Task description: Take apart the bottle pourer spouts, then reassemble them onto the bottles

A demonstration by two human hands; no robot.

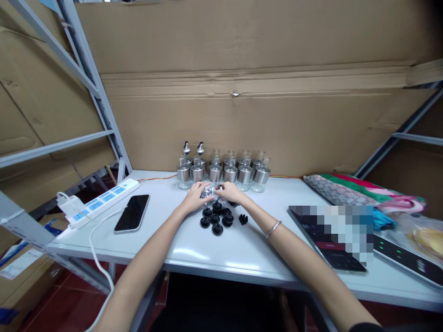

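My left hand [194, 198] lies with its fingers apart around a small heap of shiny silver parts [207, 191]. Close beside it, my right hand [231, 192] is closed in a pinch at the heap's right edge; a small dark and silver bit shows at the fingertips, too small to name. Several black ribbed stoppers [215, 218] are grouped on the table just in front of both hands. Another black piece [243, 219] lies apart, near my right forearm. Behind the hands stand glass bottles with metal sleeves [230, 174] in two rows. Two back-left bottles carry silver pour spouts [200, 148].
On the left of the white table [187, 251] are a power strip [104, 203] and a phone [132, 213] on a white cable. To the right lie a tablet [311, 230], a keyboard [335, 191] and colourful cloth [374, 189]. Cardboard [221, 120] walls the back.
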